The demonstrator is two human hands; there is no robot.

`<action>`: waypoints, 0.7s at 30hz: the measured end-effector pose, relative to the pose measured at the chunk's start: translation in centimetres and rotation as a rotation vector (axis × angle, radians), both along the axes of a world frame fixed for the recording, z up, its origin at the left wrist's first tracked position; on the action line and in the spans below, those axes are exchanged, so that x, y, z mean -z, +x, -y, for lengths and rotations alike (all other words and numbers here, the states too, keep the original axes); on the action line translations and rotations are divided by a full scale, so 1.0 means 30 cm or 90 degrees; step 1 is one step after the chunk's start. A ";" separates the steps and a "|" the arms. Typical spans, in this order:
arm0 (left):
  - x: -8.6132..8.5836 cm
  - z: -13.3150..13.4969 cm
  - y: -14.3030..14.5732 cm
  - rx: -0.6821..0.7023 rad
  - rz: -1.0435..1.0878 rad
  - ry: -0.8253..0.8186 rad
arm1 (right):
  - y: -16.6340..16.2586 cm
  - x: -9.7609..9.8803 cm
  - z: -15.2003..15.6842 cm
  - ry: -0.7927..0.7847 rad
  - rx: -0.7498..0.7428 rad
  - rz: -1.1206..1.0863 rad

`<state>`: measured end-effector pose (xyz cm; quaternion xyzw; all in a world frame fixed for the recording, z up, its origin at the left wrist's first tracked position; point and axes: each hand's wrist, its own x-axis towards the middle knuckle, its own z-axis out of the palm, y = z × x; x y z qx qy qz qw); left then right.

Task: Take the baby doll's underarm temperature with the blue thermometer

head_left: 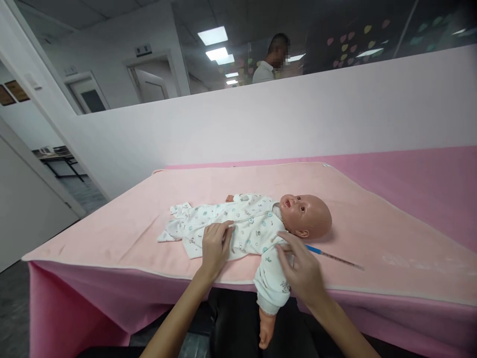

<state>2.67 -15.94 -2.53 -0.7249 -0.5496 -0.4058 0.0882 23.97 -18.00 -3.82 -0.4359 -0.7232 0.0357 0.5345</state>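
Note:
A baby doll (307, 216) lies on its back, its head to the right. It wears a white patterned romper (257, 226) with snap buttons near the neck. My left hand (216, 248) is closed in a pinch at the romper's front, around waist height. Beside the near shoulder, my right hand (303, 266) touches the romper with thumb and fingers apart. The doll's near arm (267, 328) hangs over the table's front edge, its sleeve (273, 278) bunched above the bare forearm. Flat and limp, the romper's legs (175, 223) extend to the left.
Beneath the doll, a peach blanket (122, 219) covers a table with a pink cloth (428, 189). A slim blue-ended stick (335, 257) lies right of my right hand. Behind stands a white wall (261, 124) with a window, where a person (272, 59) shows.

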 end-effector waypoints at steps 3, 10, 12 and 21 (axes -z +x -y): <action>-0.005 -0.009 -0.004 -0.043 -0.018 0.009 | 0.198 0.097 0.062 -0.001 0.225 0.031; -0.014 -0.020 -0.004 -0.057 -0.042 0.009 | 0.464 0.168 0.014 -0.136 0.251 0.203; -0.015 -0.020 -0.006 -0.052 -0.042 0.005 | 0.451 0.117 0.018 -0.217 0.217 0.186; -0.009 -0.029 -0.020 -0.026 0.000 0.002 | 0.397 -0.296 0.040 -0.322 0.000 -0.294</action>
